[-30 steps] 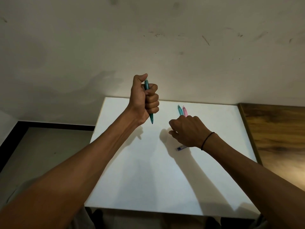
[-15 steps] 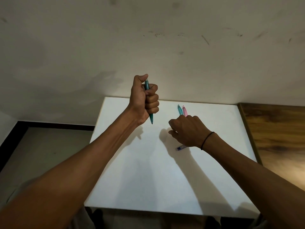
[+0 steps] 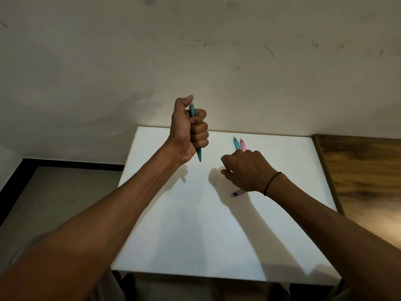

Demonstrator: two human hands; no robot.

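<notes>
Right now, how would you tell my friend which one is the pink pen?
Find the white table and look toward its far edge by the wall. Two pens lie side by side there, poking out past the right hand. The pink pen is the one on the right; its neighbour is a light blue pen.

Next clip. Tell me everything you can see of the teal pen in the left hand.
The teal pen is a slim, plastic-looking stick with a dark teal barrel, a paler top end and a tapered tip. It stands nearly upright, tip down, above the white table without touching it. The left hand grips it in a fist: the fingers curl round its middle and hide it, and the thumb rises beside the top end. Nothing else touches it.
</notes>
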